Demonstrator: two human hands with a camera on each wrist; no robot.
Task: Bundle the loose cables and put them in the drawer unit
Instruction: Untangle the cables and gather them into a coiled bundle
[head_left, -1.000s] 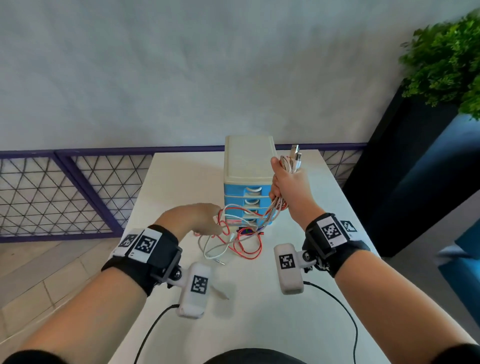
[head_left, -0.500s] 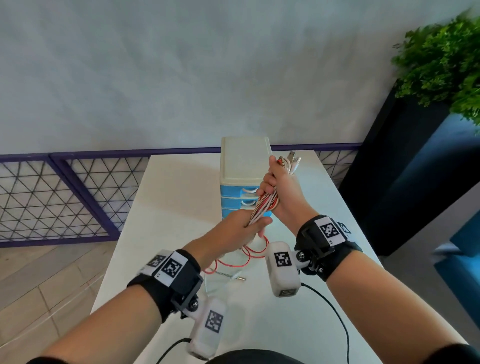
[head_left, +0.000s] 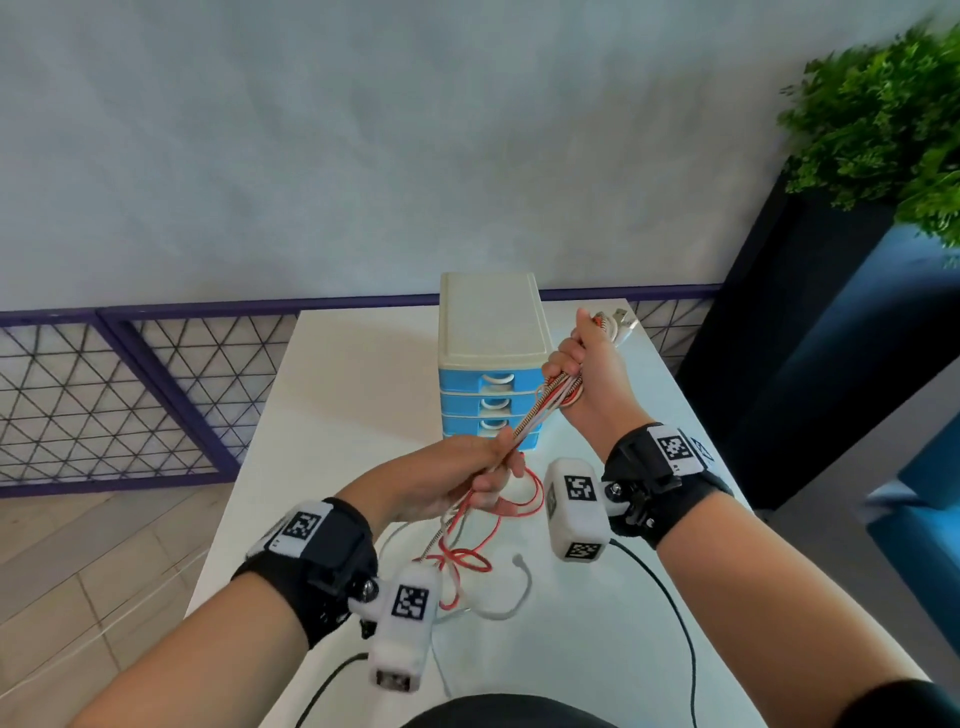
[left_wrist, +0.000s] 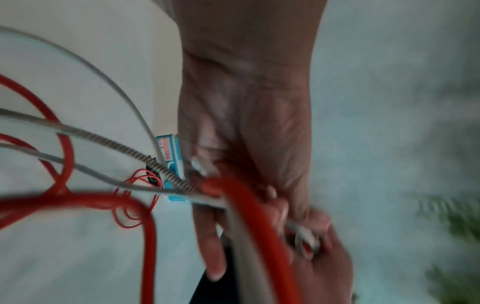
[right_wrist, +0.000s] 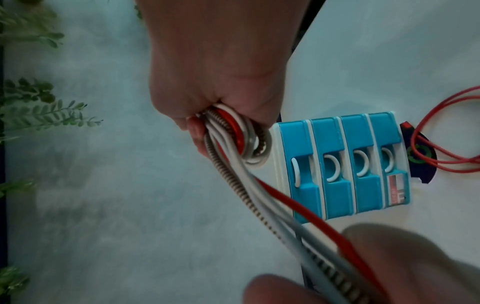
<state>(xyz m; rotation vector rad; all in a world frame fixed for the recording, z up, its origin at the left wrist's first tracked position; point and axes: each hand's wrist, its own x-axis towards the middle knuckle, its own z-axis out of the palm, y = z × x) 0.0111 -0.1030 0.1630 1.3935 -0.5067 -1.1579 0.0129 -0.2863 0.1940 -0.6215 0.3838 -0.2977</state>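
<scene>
Gripping the cables (head_left: 537, 415) taut in my right hand (head_left: 592, 384) and left hand (head_left: 457, 480), I'm mid-bundling; next I coil the slack.

Head view looks down; both close wrist views share the drawer unit (right_wrist: 345, 166).

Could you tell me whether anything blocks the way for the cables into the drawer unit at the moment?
Yes: all four blue drawers of the drawer unit are shut, so the cables, gripped by the right hand and left hand, have no opening.
</scene>
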